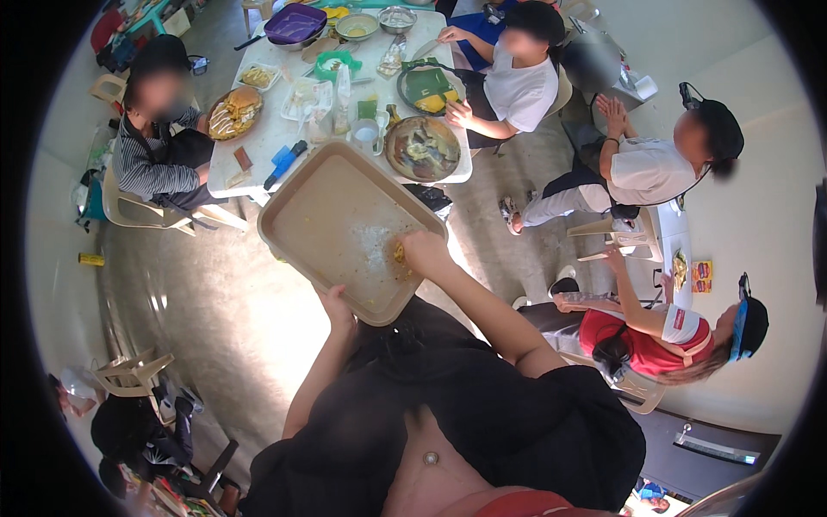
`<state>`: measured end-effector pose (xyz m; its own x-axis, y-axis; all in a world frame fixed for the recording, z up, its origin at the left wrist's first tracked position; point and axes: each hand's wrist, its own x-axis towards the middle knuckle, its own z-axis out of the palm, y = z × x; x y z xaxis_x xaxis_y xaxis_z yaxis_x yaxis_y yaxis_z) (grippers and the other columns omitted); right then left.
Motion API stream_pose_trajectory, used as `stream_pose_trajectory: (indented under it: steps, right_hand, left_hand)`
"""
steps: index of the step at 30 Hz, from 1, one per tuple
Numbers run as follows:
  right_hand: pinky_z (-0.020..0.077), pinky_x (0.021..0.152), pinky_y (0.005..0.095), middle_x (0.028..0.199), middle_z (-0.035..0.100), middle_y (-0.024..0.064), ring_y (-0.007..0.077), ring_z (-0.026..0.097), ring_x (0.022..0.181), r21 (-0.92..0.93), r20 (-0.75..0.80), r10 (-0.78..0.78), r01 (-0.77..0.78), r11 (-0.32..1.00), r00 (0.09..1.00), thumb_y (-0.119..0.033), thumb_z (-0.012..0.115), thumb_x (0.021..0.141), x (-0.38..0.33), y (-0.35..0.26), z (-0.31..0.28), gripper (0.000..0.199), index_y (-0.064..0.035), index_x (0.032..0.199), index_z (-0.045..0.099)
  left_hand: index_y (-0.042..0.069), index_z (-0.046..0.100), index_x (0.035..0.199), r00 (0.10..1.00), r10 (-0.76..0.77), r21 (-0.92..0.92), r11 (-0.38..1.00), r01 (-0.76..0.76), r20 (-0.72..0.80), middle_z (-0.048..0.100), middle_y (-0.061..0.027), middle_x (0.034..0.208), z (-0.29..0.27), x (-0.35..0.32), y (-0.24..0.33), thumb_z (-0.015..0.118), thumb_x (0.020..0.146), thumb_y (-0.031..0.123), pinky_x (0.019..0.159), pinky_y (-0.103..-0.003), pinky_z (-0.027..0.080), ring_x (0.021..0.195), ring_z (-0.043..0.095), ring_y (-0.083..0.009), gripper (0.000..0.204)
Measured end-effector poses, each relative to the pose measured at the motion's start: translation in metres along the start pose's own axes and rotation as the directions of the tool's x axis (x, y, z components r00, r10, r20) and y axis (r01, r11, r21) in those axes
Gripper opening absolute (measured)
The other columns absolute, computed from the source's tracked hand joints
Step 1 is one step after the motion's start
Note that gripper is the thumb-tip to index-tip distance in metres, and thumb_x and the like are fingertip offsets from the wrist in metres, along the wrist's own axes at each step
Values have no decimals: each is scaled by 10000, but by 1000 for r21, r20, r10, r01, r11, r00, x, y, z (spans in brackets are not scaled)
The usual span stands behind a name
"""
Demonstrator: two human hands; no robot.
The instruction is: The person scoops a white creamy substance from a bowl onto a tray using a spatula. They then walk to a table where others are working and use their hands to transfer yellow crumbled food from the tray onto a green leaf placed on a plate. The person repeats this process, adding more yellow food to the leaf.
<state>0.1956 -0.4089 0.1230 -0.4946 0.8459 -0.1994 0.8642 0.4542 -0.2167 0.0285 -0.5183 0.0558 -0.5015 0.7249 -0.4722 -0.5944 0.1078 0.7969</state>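
A beige rectangular tray (323,211) is held tilted in front of my body, its far edge by the table. My left hand (338,310) grips the near left rim, thumb against the wall. My right hand (424,255) is closed inside the tray at its right side, over a small yellow-brown clump (399,252) that shows at the fingertips. Beside it, a patch of white powder (372,245) and scattered crumbs lie on the tray bottom. My palm hides most of what the right fingers hold.
The white table (263,129) ahead bears a round tray of food (234,114), a stained round pan (422,148), a purple basin (295,24) and a blue-handled tool (285,164). Several people sit around: one at the left, one across, two along the right wall. Plastic chairs (138,207) stand nearby.
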Motion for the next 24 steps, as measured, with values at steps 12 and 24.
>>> stream_pose_trajectory:
  steps: [12, 24]
  right_hand:
    - [502, 600, 363, 752, 611, 104, 261, 623, 714, -13, 27, -50, 51, 999, 998, -51, 579, 656, 5, 13, 5, 89, -75, 734, 615]
    - [477, 597, 381, 686, 606, 97, 266, 615, 713, 165, -94, 42, -26, 986, 995, -75, 508, 724, 20, 23, -5, 113, -108, 736, 615]
  left_hand:
    - [43, 225, 1310, 998, 43, -4, 999, -43, -43, 402, -156, 1182, 4, 3, 0, 418, 669, 18, 913, -367, 376, 1074, 427, -280, 670]
    - [44, 188, 1331, 999, 53, 25, 998, -53, -14, 372, -170, 1232, 12, 5, -1, 444, 640, 43, 954, -359, 322, 1119, 394, -289, 737]
